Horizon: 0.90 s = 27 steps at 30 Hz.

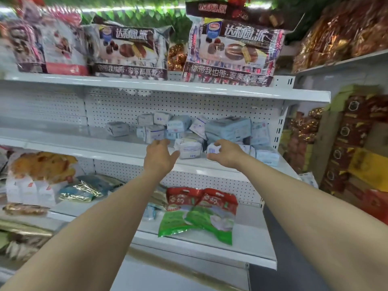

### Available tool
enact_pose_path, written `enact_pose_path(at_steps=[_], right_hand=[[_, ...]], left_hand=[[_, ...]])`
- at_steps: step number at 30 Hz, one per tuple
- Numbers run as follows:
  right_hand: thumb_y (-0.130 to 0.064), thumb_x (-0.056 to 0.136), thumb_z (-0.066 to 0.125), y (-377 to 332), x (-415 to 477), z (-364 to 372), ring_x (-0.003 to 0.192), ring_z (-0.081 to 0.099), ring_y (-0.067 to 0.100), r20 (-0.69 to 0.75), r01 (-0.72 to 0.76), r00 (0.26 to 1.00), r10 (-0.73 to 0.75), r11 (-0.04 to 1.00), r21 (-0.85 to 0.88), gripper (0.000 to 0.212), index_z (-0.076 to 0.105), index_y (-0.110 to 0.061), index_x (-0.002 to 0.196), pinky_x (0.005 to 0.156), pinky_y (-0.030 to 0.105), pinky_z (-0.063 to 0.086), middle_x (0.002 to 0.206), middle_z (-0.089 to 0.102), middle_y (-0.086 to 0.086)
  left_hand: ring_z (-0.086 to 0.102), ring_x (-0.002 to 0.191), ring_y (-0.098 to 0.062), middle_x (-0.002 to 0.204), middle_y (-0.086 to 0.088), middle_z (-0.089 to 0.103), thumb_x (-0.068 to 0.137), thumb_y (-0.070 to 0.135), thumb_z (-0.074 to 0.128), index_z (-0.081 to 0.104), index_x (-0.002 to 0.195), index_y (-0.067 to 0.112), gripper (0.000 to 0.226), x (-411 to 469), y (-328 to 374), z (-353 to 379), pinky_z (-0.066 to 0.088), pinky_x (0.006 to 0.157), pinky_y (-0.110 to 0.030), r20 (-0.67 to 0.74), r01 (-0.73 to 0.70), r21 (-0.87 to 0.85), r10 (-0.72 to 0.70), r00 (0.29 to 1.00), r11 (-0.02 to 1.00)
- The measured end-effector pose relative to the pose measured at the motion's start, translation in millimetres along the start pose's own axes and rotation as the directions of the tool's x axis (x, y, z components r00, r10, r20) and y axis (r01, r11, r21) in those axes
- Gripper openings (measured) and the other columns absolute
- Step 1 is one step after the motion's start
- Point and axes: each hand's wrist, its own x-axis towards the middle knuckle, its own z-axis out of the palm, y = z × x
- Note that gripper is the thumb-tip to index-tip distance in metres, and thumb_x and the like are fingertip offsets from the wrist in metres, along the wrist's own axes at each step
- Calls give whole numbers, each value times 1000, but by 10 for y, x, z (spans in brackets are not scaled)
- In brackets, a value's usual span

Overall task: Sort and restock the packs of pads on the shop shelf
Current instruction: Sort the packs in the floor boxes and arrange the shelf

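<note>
Several white and pale blue packs of pads [227, 128] lie in a loose heap on the right half of the middle shelf [69, 143]. One pack [117, 128] sits apart to the left. My left hand [160, 157] reaches over the shelf edge with fingers spread, beside a white pack [190, 149] at the front. My right hand [225, 155] curls its fingers round a small white pack [213, 149] at the front of the heap.
Large cake bags [233, 51] stand on the top shelf. Red and green snack bags [199, 213] lie on the lower shelf under my arms, more bags at lower left. Red and gold packets [354, 131] fill the rack on the right.
</note>
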Motion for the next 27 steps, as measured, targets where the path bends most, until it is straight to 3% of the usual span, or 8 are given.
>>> enact_pose_path(at_steps=[3,6,9,11,13,17,23,27], right_hand=[[-46,96,63,-106,173,16,129,51,28,-21,-20,1000,21,999,39,63,45,-12,146,100,33,42,145,52,9],[-46,98,59,-177,425,117,102,60,28,-44,-56,997,60,994,91,54,57,-3,131,91,40,50,125,61,14],[-45,98,60,-267,704,265,71,49,21,-63,-104,991,114,984,145,43,60,-3,93,73,40,48,81,52,8],[-45,98,59,-323,895,356,66,45,20,-88,-128,986,142,980,149,41,50,-10,79,68,33,41,72,45,3],[-46,100,56,-406,1069,421,81,53,23,-100,-138,983,153,980,144,39,56,-10,85,72,32,40,82,53,3],[-49,97,60,-535,1457,553,120,57,30,-88,-189,975,203,971,149,56,58,-4,131,96,35,46,132,60,12],[-47,89,71,-583,1891,822,123,57,27,-11,-315,948,318,941,127,62,55,-10,138,96,31,47,139,57,9],[-49,76,85,-574,2037,864,133,51,32,82,-442,896,435,864,243,95,38,-17,152,102,46,51,153,44,8]], left_hand=[[37,136,-37,145,-19,45,98,47,56,47,143,8,61,219,-136,-8,37,108,-48,-7,48,-38,-48,999,998],[40,135,-39,144,-21,45,98,49,54,44,144,4,65,495,-288,54,37,110,-48,23,89,-57,-88,996,994],[43,132,-39,142,-23,47,98,50,54,44,143,2,67,801,-474,139,38,109,-47,59,119,-77,-115,992,990],[45,130,-39,138,-24,50,97,51,54,45,141,1,67,1013,-627,196,39,107,-45,74,132,-77,-126,989,988],[46,128,-40,135,-25,52,97,52,54,46,139,-1,68,1234,-793,243,39,104,-43,81,146,-84,-140,987,986],[48,124,-40,131,-24,54,97,53,53,47,132,-4,66,1658,-1075,300,42,96,-40,98,193,-108,-183,978,975],[47,127,-41,136,-28,50,94,49,61,41,137,-7,74,2190,-1420,454,41,103,-43,74,273,-235,-263,962,933],[40,134,-38,145,-25,41,89,49,68,31,151,4,85,2409,-1583,572,37,106,-40,86,304,-326,-292,952,895]])
